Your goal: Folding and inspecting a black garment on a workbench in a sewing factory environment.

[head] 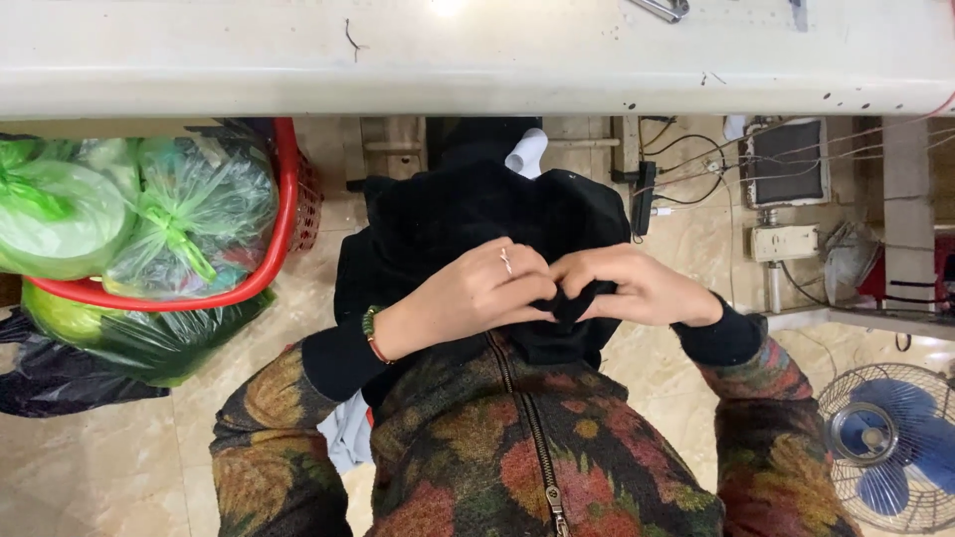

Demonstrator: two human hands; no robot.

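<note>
Above a floral zip-up jacket (537, 467), the left hand (468, 298) and right hand (637, 288) met. Both sets of fingers (532, 288) pinched shut on soft black fabric (477, 214), bunching it in the lap for control.

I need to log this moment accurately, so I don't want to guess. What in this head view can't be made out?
- What the fingertips pinch: the left hand and right hand curl into the black fabric, which hides it.
- The fabric's kind: dark folds blur together.
- Contents of the green bags in the red basket: cloudy plastic.
- The fan: cut by the right edge.
- Tools on the tabletop: cut by the top edge.
</note>
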